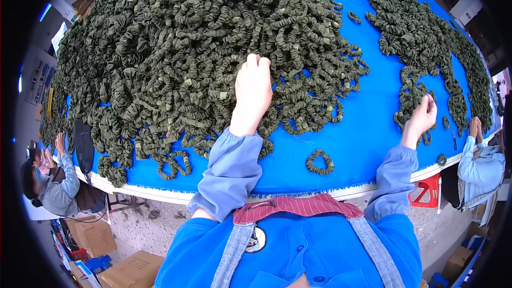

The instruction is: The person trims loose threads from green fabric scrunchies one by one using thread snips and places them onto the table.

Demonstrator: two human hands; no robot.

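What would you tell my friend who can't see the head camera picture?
A person in a blue shirt has their left hand over a huge pile of ruffled green cloth rings and their right hand near a smaller heap. One ring lies alone on the blue table.

Dark olive-green rings of gathered fabric [298,48], ruffled and soft, lie jumbled over one another in a large mound [176,37] across the left and middle of the blue desk [352,144], some showing paler green patches. A second, lower pile [410,26] stretches along the right, while a single ring [320,170] lies flat near the front edge, apart from both.
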